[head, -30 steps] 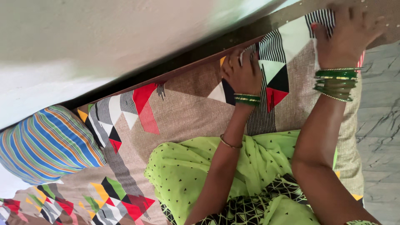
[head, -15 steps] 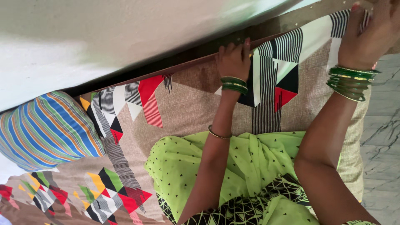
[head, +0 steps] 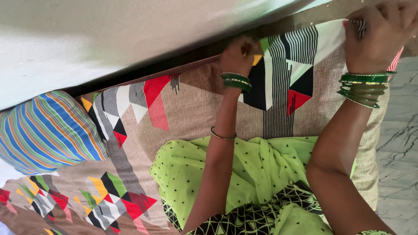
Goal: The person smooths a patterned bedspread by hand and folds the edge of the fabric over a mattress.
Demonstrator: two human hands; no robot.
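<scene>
A patterned bedsheet (head: 191, 109), brown with red, black, white and striped triangles, covers the mattress. My left hand (head: 238, 53) is closed on the sheet's far edge, its fingers pressed down into the dark gap beside the wall. My right hand (head: 379, 31) grips the sheet's edge at the top right corner, knuckles up, with the fabric bunched under the fingers. Green bangles ring both wrists. My lap, in a light green dotted garment (head: 257, 178), rests on the sheet below my arms.
A blue, orange and green striped pillow (head: 48, 130) lies at the left on the bed. A pale wall (head: 109, 39) runs along the sheet's far edge. A grey marbled floor (head: 398, 143) shows at the right, beyond the mattress side.
My left hand has moved up to the wall-side gap and curled tighter over the sheet's edge. My right hand has closed on the corner fabric and pulled it along.
</scene>
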